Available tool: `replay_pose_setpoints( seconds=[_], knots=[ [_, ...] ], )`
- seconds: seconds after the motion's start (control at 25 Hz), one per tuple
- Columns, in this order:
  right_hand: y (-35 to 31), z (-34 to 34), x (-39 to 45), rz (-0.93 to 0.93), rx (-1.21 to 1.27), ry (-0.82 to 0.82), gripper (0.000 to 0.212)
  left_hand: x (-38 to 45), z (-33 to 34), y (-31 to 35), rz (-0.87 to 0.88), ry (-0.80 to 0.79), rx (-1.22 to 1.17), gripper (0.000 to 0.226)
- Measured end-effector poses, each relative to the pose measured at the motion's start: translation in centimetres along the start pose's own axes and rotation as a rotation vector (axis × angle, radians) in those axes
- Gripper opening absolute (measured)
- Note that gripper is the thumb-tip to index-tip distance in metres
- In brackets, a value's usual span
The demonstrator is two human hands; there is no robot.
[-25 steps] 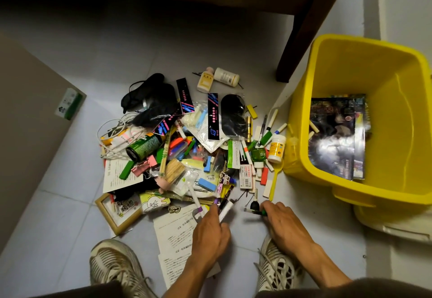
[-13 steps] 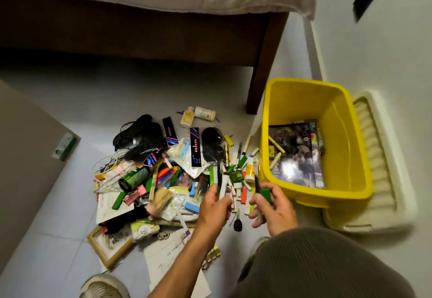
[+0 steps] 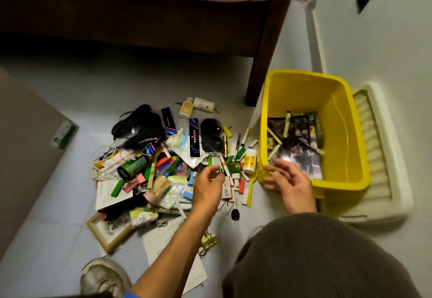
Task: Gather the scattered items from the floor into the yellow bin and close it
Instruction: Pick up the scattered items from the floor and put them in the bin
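Beside the bed leg, on pale floor tile, the yellow bin [image 3: 346, 119] is standing open, its near wall just right of the scattered pile [image 3: 168, 164]

- Right hand [image 3: 289, 185] is hovering at the bin's near rim, fingers spread and relaxed, holding nothing that I can make out
- Left hand [image 3: 208, 187] is reaching over the pile's right edge, fingers loosely curled above a cluster of markers and erasers; whether anything is pinched between them, cannot tell
- Bin is holding only a shallow layer: a glossy printed sheet [image 3: 301, 155] with a few pens and sticks lying across it
- White lid [image 3: 378, 157] is lying flat on the floor beyond the bin's right side, against the wall, not yet fitted

Judging progress as early. Most of the clutter is sitting on the floor: green can [image 3: 133, 166], two small bottles [image 3: 198, 105], black pouch [image 3: 210, 138], wooden picture frame [image 3: 109, 229], papers, binder clips [image 3: 209, 239], a key [image 3: 235, 213], cables. Many more handfuls are looking necessary, then the lid needs lifting across and pressing on
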State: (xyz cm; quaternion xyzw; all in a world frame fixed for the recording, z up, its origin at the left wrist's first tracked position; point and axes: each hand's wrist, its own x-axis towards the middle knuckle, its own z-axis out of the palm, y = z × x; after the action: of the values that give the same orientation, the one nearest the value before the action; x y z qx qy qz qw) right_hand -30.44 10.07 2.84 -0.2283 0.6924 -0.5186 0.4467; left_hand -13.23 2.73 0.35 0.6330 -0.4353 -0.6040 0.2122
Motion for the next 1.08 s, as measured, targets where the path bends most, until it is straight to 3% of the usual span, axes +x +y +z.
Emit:
replay_pose_setpoints(
  seconds=[0.12, 0.24, 0.32, 0.44, 0.56, 0.64, 0.76, 0.88, 1.08],
  knots=[
    [5.0, 3.1, -0.4, 0.161, -0.238, -0.109, 0.025, 0.5, -3.2, -7.3, -0.132, 0.085, 0.296, 0.026],
    [10.4, 4.9, -0.2, 0.228, -0.627, -0.312, 0.019, 0.4, -4.3, -12.4, -0.186, 0.069, 0.645, 0.032],
    [12.5, 5.1, 0.0, 0.164, -0.867, -0.413, 0.024, 0.3, -3.8, -13.8, -0.153, 0.032, 0.748, 0.036],
    [15.0, 6.2, 0.1, -0.006, -1.013, -0.597, 0.048, 1.1, -2.4, -14.9, -0.058, 0.022, 0.803, 0.055],
    [17.2, 7.8, -0.3, -0.243, -1.125, -0.820, 0.048, 2.2, -1.9, -15.2, -0.018, 0.060, 0.744, 0.044],
    [18.0, 8.4, -0.2, -0.343, -1.143, -0.820, 0.029, 2.5, -2.2, -15.1, -0.026, 0.068, 0.711, 0.036],
    [18.3, 8.4, 0.3, -0.321, -1.089, -0.737, 0.009, 2.1, -3.2, -15.3, -0.027, 0.104, 0.739, 0.025],
    [17.7, 7.6, 0.5, -0.195, -0.939, -0.616, 0.013, 0.5, -4.7, -15.9, -0.033, 0.188, 0.768, 0.013],
    [15.5, 6.4, 0.3, -0.068, -0.802, -0.535, 0.019, -0.2, -6.6, -16.6, -0.156, 0.345, 0.646, 0.031]
  ],
)
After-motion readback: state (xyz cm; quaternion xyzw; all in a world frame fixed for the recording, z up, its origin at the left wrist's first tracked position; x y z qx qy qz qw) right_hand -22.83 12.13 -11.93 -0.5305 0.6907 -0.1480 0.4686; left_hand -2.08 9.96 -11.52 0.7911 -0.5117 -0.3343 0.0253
